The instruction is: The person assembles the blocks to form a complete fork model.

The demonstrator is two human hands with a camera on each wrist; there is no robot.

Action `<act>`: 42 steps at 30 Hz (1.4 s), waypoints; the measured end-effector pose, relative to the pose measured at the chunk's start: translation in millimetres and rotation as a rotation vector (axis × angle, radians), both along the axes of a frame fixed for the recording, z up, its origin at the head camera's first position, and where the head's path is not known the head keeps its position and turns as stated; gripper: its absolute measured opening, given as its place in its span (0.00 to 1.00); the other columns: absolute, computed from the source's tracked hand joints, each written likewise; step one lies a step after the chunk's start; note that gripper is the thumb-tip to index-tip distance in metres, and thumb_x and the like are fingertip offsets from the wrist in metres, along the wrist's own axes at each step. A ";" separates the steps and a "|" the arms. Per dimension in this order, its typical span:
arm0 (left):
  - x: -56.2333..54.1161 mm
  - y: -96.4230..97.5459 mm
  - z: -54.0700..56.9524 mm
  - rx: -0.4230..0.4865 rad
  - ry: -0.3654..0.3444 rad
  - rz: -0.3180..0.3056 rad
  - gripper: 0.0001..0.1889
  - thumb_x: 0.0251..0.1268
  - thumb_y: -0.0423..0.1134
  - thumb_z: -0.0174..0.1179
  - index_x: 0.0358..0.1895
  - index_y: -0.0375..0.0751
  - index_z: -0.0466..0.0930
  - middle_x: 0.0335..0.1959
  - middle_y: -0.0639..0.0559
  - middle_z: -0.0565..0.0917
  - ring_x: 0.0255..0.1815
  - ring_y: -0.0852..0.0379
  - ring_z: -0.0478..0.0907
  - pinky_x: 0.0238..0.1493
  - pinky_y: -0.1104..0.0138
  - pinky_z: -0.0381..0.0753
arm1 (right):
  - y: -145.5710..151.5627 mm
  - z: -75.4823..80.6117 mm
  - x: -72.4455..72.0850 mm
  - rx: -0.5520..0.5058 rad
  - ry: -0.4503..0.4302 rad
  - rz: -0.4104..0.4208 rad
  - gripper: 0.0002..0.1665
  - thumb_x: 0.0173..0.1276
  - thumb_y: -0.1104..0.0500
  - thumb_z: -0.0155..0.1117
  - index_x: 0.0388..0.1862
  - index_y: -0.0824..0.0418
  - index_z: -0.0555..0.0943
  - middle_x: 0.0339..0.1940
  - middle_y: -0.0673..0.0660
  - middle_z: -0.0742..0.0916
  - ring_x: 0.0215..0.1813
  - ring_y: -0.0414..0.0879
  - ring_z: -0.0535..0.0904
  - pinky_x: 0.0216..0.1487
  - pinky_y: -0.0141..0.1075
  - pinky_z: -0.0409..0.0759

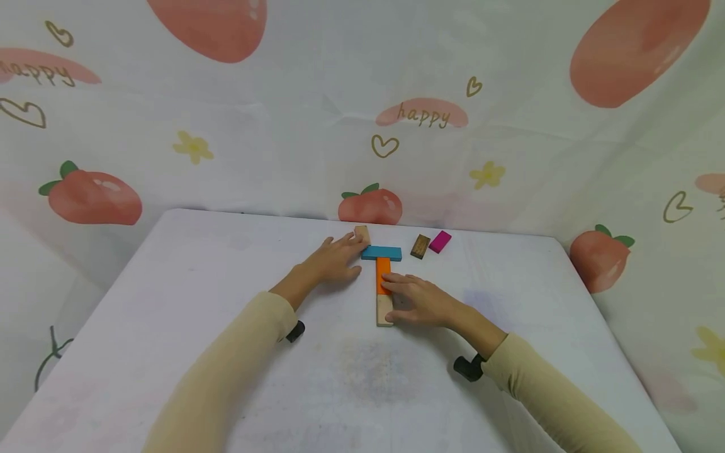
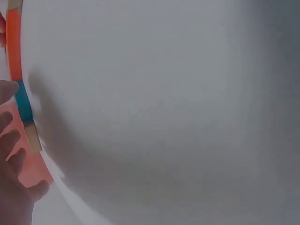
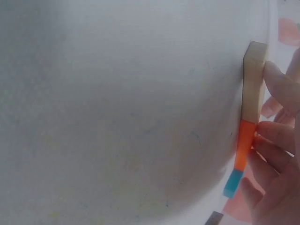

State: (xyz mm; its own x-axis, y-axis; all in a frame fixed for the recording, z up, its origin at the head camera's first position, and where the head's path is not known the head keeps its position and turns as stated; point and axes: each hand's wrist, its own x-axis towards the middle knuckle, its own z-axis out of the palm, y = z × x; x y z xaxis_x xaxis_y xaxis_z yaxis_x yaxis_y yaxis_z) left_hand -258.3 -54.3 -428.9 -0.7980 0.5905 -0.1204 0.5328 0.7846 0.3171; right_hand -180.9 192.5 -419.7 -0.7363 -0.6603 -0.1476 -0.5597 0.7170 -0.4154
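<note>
On the white table a plain wooden block (image 1: 384,313) and an orange block (image 1: 383,270) lie end to end. A blue block (image 1: 381,253) lies crosswise at the orange one's far end. My right hand (image 1: 425,301) lies over the right side of this row, its fingertips at the orange and plain blocks; the right wrist view shows the thumb beside the plain block (image 3: 253,84). My left hand (image 1: 335,260) reaches out with spread fingers, the tips at a second plain block (image 1: 362,234) by the blue block's left end. Neither hand visibly grips a block.
Right of the blue block lie a dark brown block (image 1: 420,246) and a magenta block (image 1: 440,241). Behind the table's far edge hangs a printed cloth (image 1: 306,126) with fruit and hearts. A dark wrist-worn device (image 1: 467,368) sits under the right cuff.
</note>
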 end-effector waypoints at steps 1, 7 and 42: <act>1.9 0.0 -0.3 -0.002 0.005 -0.015 0.32 0.73 0.47 0.52 0.78 0.45 0.59 0.79 0.46 0.57 0.80 0.46 0.48 0.74 0.40 0.48 | 0.1 -0.5 -0.1 0.003 0.003 -0.001 0.44 0.65 0.40 0.69 0.73 0.60 0.70 0.76 0.57 0.70 0.76 0.58 0.63 0.71 0.57 0.64; 12.0 0.1 -1.5 -0.007 0.033 -0.070 0.31 0.74 0.47 0.51 0.77 0.45 0.60 0.79 0.47 0.58 0.80 0.47 0.50 0.73 0.39 0.50 | 0.2 -2.8 0.5 -0.010 0.023 0.002 0.44 0.65 0.41 0.69 0.73 0.61 0.70 0.76 0.57 0.70 0.75 0.59 0.64 0.71 0.56 0.64; 37.0 23.5 -2.9 -0.110 0.077 -0.120 0.36 0.70 0.68 0.48 0.75 0.52 0.66 0.78 0.51 0.60 0.79 0.46 0.53 0.73 0.37 0.49 | 55.3 -13.9 -59.3 0.056 0.243 -0.278 0.37 0.71 0.50 0.62 0.70 0.72 0.69 0.72 0.69 0.72 0.76 0.64 0.59 0.75 0.59 0.54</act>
State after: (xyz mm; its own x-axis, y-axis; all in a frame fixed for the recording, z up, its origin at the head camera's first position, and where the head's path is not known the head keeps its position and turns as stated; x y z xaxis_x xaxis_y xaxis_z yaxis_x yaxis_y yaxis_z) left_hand -221.3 -30.8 -431.8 -0.7317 0.6690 -0.1308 0.6444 0.7414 0.1874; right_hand -240.2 247.9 -433.6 -0.9046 -0.4257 0.0231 -0.4175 0.8736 -0.2500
